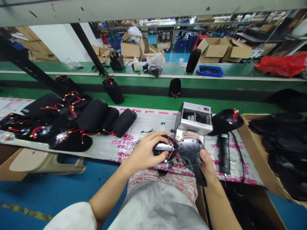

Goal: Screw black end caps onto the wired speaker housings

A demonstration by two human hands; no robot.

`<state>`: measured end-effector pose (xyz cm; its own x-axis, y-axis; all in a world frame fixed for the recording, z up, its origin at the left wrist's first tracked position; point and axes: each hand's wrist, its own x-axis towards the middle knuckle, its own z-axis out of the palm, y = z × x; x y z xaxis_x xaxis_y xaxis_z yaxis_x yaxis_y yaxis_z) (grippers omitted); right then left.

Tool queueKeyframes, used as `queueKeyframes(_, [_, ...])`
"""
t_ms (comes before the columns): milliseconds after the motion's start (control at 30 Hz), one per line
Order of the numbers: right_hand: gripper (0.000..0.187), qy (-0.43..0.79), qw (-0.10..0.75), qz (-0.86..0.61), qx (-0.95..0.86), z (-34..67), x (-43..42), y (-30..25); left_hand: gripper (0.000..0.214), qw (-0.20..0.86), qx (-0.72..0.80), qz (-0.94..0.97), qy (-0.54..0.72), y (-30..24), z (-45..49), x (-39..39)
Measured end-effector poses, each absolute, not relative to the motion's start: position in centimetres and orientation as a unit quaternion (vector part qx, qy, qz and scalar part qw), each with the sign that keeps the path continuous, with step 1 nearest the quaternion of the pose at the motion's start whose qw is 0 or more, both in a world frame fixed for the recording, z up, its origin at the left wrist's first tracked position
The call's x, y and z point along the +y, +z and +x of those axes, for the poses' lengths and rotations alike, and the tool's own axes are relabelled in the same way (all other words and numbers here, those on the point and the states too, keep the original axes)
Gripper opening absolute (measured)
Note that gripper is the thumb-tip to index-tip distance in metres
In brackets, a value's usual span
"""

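Observation:
My left hand (144, 153) is closed round a round black part with a silver piece (163, 147) and red wires on it. My right hand (209, 167) grips a dark, glossy rounded housing (190, 147) with a black flap hanging below. The two parts are side by side, almost touching, above the bench's front edge; whether they are joined I cannot tell. Just behind them stands a silver metal box machine (195, 123) with an open front. A black electric screwdriver (224, 153) lies right of my right hand, its tip towards me.
Several black fabric-covered cylinders (92, 115) with red wires are heaped at left. More black parts fill a cardboard box (260, 153) at right. One wired black piece (226, 121) sits beside the machine. Behind is a green ledge (144, 83); a beige stool (35, 161) stands below left.

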<state>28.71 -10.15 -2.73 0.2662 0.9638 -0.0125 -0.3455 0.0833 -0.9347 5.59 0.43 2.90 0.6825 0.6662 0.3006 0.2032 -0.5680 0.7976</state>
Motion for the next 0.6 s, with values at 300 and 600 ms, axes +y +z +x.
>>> queueKeyframes(300, [0.065, 0.591, 0.682, -0.366, -0.229, 27.3, -9.1, -2.3, 0.014, 0.279, 0.283, 0.838, 0.374, 3.8, 8.0, 0.0])
queueKeyframes(600, [0.083, 0.514, 0.636, -0.466, -0.337, 27.5, -10.1, -0.2, 0.008, 0.295, 0.256, 0.830, 0.398, 3.7, 9.6, -0.6])
